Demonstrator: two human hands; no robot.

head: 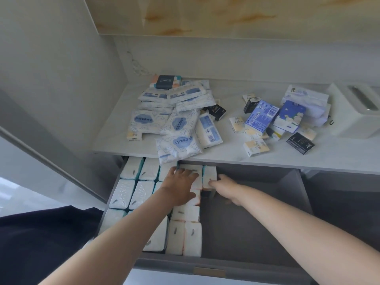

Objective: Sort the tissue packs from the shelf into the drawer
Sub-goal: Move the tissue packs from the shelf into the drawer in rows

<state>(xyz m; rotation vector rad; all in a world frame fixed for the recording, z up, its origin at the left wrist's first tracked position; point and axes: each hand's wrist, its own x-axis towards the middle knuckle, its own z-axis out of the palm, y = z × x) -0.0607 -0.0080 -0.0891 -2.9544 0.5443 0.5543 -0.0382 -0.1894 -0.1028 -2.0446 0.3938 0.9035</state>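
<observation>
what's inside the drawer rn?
White tissue packs in rows fill the left of the drawer; the right is bare grey floor. Left hand and right hand touch back packs. Packs under the forearms are hidden.

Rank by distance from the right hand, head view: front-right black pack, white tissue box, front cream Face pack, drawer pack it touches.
1. Drawer pack, touching the right hand.
2. Front cream Face pack, at the shelf edge.
3. Front-right black pack, farther right.
4. White tissue box, far right, behind.
</observation>
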